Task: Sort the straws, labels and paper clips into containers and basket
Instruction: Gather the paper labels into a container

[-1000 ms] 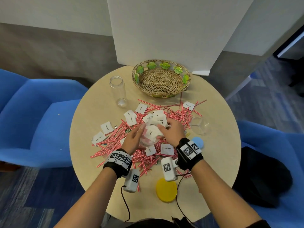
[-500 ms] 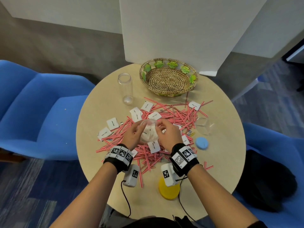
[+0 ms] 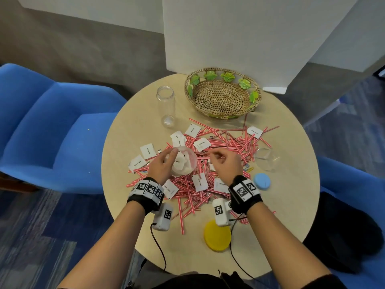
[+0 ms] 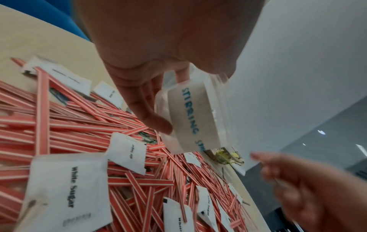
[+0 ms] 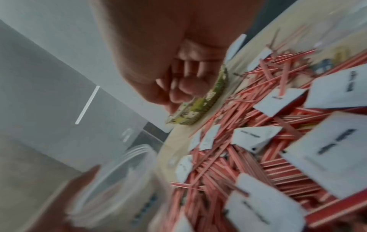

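The left hand (image 3: 161, 166) grips a clear container (image 3: 184, 161) with white labels inside, tilted above the pile on the round tabletop (image 3: 129, 130). The right hand (image 3: 226, 163) hovers just beside it with fingers curled; whether it pinches anything cannot be told. Red-striped straws (image 3: 229, 140) and loose labels (image 3: 148, 150) lie scattered across the middle, with paper clips (image 3: 249, 168) near the right hand. A wicker basket (image 3: 221, 93) and a tall clear jar (image 3: 166, 106) stand at the far side. A small clear cup (image 3: 266, 159), a blue lid (image 3: 262, 181) and a yellow lid (image 3: 217, 235) sit to the right and near edge.
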The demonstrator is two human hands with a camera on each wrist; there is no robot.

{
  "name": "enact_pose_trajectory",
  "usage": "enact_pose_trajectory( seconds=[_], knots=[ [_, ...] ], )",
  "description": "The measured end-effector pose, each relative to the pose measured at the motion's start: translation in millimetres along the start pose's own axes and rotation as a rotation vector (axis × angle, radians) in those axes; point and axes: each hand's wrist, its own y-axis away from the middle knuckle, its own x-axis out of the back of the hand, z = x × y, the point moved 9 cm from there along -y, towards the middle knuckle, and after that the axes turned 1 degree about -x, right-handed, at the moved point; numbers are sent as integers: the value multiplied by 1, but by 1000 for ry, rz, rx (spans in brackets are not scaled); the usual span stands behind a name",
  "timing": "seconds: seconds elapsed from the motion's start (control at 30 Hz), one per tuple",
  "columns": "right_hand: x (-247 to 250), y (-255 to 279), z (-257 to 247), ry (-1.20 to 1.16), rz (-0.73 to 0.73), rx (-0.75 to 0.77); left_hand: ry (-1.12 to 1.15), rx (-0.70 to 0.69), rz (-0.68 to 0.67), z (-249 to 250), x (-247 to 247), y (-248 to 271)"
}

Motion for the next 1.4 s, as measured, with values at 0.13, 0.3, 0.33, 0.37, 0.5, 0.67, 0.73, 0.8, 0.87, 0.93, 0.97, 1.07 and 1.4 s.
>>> enact_pose_trajectory(
  seconds=[0.13, 0.3, 0.33, 0.37, 0.5, 0.67, 0.73, 0.8, 0.87, 0.93, 0.97, 1.07, 1.4],
  knots=[
    [-47, 5, 62, 366, -300, -231, 99, 66, 62, -15, 12, -4],
    [-70, 16, 61, 642, -304, -161, 138, 110, 52, -26, 3, -10],
    [-72, 17, 58, 620, -299, -156, 145, 116, 46, -28, 0, -11],
    [-74, 18, 56, 554, -299, -163, 149, 113, 38, -29, -2, -11],
    [-52, 21, 67, 165, -282, -311, 160, 108, 24, -30, -5, -15],
    [-3, 24, 118, 358, -271, -463, 121, 99, 23, -27, -12, -17],
    [-10, 30, 122, 497, -346, -414, 87, 81, -12, -23, -23, -17],
    [-14, 32, 120, 581, -354, -353, 71, 60, -43, -19, -32, -15],
    [-14, 31, 115, 623, -336, -318, 62, 50, -50, -17, -37, -14],
    [-13, 31, 113, 610, -329, -304, 46, 50, -49, -16, -38, -14],
    [-10, 32, 115, 551, -323, -322, 43, 53, -51, -16, -39, -13],
    [16, 30, 125, 255, -192, -432, 23, 63, -50, -13, -39, -14],
    [41, 21, 159, 307, -11, -586, -6, 84, -79, -14, -49, -12]
  ],
)
